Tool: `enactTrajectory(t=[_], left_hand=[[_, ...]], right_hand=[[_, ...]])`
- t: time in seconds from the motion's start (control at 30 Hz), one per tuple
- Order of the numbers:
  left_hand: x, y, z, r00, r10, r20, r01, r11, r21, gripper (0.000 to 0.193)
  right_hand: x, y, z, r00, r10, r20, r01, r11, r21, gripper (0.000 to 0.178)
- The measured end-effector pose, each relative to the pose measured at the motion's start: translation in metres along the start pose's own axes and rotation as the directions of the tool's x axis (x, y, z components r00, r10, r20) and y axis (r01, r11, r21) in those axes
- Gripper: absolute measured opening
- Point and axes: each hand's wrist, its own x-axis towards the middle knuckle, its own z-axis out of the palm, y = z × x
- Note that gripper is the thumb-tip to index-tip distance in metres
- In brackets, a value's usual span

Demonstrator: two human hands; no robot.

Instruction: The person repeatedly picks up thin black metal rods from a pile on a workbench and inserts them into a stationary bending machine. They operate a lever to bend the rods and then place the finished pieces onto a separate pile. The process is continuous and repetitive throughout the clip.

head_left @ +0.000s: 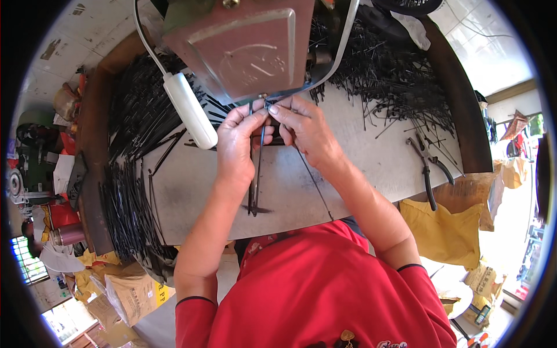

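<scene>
- Head view: the left hand pinches a small bunch of thin black rods near their top ends, and the rods hang down from its fingers across the grey table.
- The right hand grips the same rod tips, fingertips touching the left hand's, right under the brown machine housing.
- Black pliers lie well to the right; a white handle sits just left.

A grey metal-topped workbench carries heaps of thin black rods along its left side and another heap of rods at the far right. A pair of pliers lies near its right edge, and a reddish machine housing stands at the back
</scene>
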Motion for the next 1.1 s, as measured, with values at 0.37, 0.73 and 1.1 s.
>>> enactTrajectory(t=[0.37, 0.73, 1.1], left_hand=[[-0.023, -0.013, 0.000, 0.998, 0.018, 0.065, -0.021, 0.999, 0.049, 0.015], [-0.011, -0.012, -0.005, 0.983, 0.036, 0.181, -0.043, 0.998, 0.034, 0.022], [-0.011, -0.005, 0.002, 0.985, 0.052, 0.165, -0.055, 0.998, 0.011, 0.016]], right_hand=[[-0.023, 0.001, -0.013, 0.998, 0.056, 0.021, -0.051, 0.979, -0.199, 0.025], [-0.031, -0.005, -0.013, 0.997, 0.056, 0.060, -0.053, 0.997, -0.053, 0.022], [-0.020, -0.018, -0.018, 0.988, 0.093, 0.121, -0.073, 0.985, -0.159, 0.018]])
